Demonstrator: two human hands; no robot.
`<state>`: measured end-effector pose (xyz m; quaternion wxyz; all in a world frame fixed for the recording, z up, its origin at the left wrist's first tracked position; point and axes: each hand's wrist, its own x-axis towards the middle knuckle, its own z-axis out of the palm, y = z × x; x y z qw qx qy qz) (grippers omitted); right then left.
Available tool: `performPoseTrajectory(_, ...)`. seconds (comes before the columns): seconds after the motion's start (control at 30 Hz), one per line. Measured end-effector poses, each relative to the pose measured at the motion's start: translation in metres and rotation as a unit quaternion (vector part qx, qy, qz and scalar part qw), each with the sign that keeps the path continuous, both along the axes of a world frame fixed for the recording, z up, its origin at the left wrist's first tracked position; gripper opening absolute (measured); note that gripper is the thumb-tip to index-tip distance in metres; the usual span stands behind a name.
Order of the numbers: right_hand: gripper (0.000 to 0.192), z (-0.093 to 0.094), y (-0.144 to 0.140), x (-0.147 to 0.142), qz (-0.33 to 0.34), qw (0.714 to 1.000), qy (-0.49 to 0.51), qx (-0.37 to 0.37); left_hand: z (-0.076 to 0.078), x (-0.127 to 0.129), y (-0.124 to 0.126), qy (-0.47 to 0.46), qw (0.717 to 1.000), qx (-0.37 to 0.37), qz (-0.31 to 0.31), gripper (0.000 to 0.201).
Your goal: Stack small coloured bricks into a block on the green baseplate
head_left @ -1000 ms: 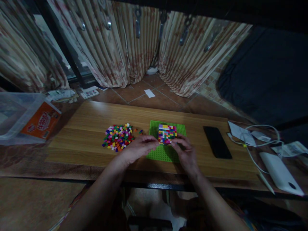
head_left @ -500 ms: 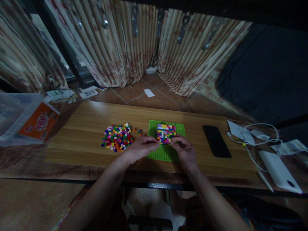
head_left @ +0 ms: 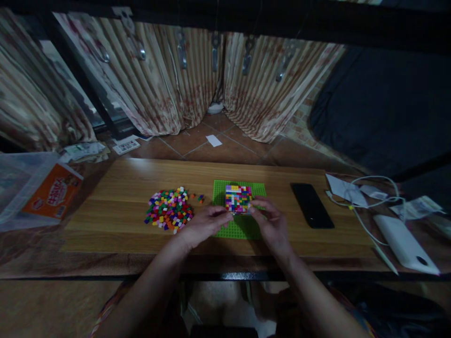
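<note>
A low block of multicoloured building bricks [head_left: 238, 197] sits on a green studded baseplate [head_left: 239, 230]. My left hand [head_left: 207, 221] is at the block's near left corner, thumb and fingers drawn together; anything between the tips is too small to tell. At the near right corner is my right hand [head_left: 270, 218], its thumb and index finger closed against the block's edge. A pale speck shows at those fingertips, but I cannot make out what it is. To the left lies a heap of loose small bricks [head_left: 169, 209] in many colours.
A few stray bricks [head_left: 200, 198] lie between heap and baseplate on the wooden board [head_left: 123, 197]. A black phone [head_left: 312, 205] rests to the right. Beyond it are a white cable [head_left: 375, 178] and a white power bank [head_left: 405, 244]. A clear plastic bin [head_left: 28, 188] stands far left.
The whole view has shifted slightly as the head camera moved. Both hands stay at the block's near corners; the right hand's fingers look slightly more raised.
</note>
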<state>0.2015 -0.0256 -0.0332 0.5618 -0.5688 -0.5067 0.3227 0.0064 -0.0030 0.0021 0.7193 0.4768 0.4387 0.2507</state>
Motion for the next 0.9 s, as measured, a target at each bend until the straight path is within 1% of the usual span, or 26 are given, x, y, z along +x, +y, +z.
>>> performPoseTrajectory(0.07,0.012,0.009,-0.005,-0.003,0.023,0.999,-0.033,0.034,-0.002,0.0,0.0,-0.018,1.0,-0.014,0.009,0.041)
performPoseTrajectory(0.13,0.011,0.017,-0.01,-0.008,0.066,0.995,-0.053,0.046,-0.004,0.001,0.001,-0.034,0.999,-0.022,0.011,0.042)
performPoseTrajectory(0.23,0.015,0.024,-0.015,-0.015,0.125,0.986,-0.089,0.063,-0.005,0.002,0.0,-0.048,0.998,-0.024,0.012,0.043)
performPoseTrajectory(0.3,0.018,0.026,-0.017,-0.017,0.144,0.98,-0.114,0.079,-0.004,0.004,0.0,-0.052,0.998,-0.025,0.013,0.043)
performPoseTrajectory(0.4,0.017,0.028,-0.018,-0.019,0.138,0.974,-0.153,0.096,-0.004,0.006,-0.001,-0.051,0.998,-0.024,0.003,0.043)
performPoseTrajectory(0.53,0.009,0.029,-0.02,-0.018,0.108,0.963,-0.223,0.103,-0.005,0.007,-0.001,-0.032,0.999,-0.01,-0.012,0.04)
performPoseTrajectory(0.6,0.009,0.029,-0.021,-0.018,0.105,0.957,-0.247,0.108,-0.004,0.007,-0.001,-0.017,1.0,-0.003,-0.017,0.04)
performPoseTrajectory(0.77,0.009,0.028,-0.022,-0.016,0.114,0.947,-0.281,0.106,-0.002,0.008,0.001,0.025,0.999,0.027,-0.028,0.038)
performPoseTrajectory(0.9,0.011,0.027,-0.022,-0.014,0.137,0.943,-0.288,0.097,-0.003,0.01,0.0,0.031,0.999,0.034,-0.026,0.039)
